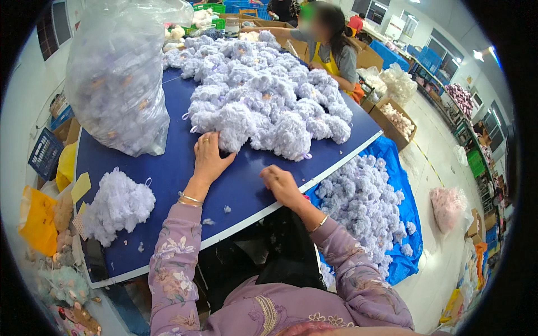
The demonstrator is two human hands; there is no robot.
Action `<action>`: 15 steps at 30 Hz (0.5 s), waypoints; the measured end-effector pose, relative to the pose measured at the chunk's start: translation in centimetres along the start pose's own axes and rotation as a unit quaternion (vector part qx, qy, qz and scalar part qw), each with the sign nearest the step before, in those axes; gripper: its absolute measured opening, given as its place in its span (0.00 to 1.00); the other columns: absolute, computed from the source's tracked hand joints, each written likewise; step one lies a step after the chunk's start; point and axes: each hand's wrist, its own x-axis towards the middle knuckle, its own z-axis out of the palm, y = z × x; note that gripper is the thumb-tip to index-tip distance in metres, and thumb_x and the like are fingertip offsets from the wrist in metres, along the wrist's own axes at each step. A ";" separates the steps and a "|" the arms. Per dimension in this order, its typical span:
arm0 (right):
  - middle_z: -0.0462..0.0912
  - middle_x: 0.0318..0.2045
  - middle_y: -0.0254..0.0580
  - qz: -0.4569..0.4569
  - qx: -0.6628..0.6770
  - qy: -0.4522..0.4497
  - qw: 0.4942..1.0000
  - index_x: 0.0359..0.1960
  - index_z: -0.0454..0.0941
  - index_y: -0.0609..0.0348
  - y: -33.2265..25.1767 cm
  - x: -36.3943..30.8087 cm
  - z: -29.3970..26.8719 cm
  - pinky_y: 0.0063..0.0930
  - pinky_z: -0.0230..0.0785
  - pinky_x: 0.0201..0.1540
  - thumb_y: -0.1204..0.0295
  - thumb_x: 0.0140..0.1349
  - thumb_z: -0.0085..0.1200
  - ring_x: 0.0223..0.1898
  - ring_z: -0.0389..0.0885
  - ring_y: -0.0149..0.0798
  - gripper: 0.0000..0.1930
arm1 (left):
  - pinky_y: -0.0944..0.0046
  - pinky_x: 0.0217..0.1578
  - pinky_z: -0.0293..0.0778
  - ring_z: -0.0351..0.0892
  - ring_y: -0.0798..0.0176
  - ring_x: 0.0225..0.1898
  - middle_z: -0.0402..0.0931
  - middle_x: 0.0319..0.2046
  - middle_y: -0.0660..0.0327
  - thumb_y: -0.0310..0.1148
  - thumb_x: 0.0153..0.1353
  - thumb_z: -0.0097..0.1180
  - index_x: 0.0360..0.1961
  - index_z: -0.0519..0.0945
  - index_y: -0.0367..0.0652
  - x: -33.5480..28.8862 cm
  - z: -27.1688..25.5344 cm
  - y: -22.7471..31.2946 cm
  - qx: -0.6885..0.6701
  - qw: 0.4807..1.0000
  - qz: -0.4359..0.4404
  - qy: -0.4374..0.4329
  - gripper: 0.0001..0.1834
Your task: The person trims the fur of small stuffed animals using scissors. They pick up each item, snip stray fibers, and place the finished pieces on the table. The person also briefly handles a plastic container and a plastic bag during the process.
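Observation:
Fluffy lavender plush pieces (263,95) lie heaped across the blue tabletop, some with small ribbon loops. My left hand (208,159) rests at the near left edge of the heap, its thumb spread and fingertips touching one plush piece (231,124). Over bare tabletop near the front edge is my right hand (280,183), its fingers loosely curled and nothing visible in them. A separate clump of lavender plush (120,204) sits on the left side of the table, with a loop sticking up.
A large clear bag (120,95) of lavender plush stands at the table's back left. Right of the table, more plush (358,196) lies on a blue sheet (412,257). Across the table a person in a yellow apron (330,59) works. An open carton (395,123) stands behind.

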 end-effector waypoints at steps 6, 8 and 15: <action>0.71 0.20 0.33 0.007 -0.040 0.007 0.999 0.36 0.74 0.65 -0.1 0.3 0.7 0.24 0.64 0.28 0.65 0.71 0.43 0.24 0.68 0.26 0.14 | 0.47 0.56 0.61 0.64 0.46 0.56 0.68 0.51 0.49 0.41 0.45 0.69 0.55 0.66 0.37 -0.6 -0.3 0.1 0.047 0.999 -0.005 0.025 0.38; 0.71 0.20 0.33 -0.004 -0.051 0.022 0.998 0.35 0.75 0.65 -0.1 0.2 0.9 0.24 0.64 0.29 0.65 0.71 0.43 0.24 0.68 0.26 0.14 | 0.48 0.54 0.65 0.67 0.46 0.54 0.71 0.47 0.49 0.39 0.45 0.69 0.54 0.66 0.38 -0.4 -0.1 -0.4 0.032 0.999 -0.012 0.015 0.36; 0.68 0.19 0.31 0.021 -0.037 0.029 0.999 0.34 0.74 0.64 -0.2 0.0 0.8 0.23 0.62 0.27 0.65 0.72 0.42 0.22 0.66 0.25 0.15 | 0.48 0.44 0.71 0.74 0.42 0.43 0.74 0.39 0.47 0.35 0.45 0.67 0.46 0.66 0.37 -1.3 -1.3 0.1 -0.024 0.994 -0.094 -0.045 0.30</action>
